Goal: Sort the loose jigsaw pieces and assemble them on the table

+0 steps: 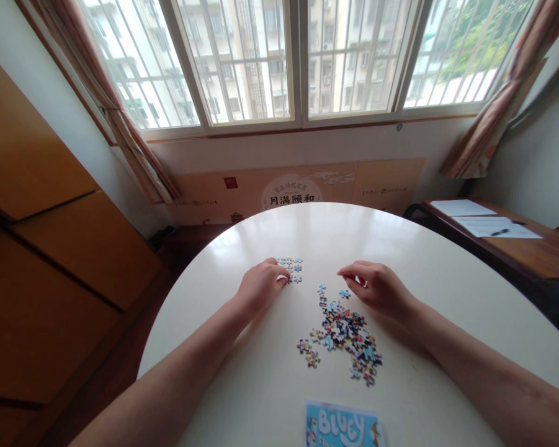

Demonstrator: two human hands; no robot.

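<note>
My left hand (263, 280) rests at the left edge of a small block of puzzle pieces (298, 269) laid in rows. Its thumb and fingers are closed down at the pieces nearest it and partly cover them. My right hand (376, 288) is to the right with curled fingers, its thumb bent under them. Whatever those fingers may hold is hidden. Just below its fingertips lies a loose light-blue puzzle piece (345, 293). A heap of mixed puzzle pieces (347, 329) spreads between my forearms, with a few strays at its left side.
The round white table (205, 316) carries a blue Bluey card or box (344, 425) at its near edge. A brown side table (530, 248) with papers (497, 227) and pens stands at the right. Wooden cabinets (37, 298) are at the left, below barred windows.
</note>
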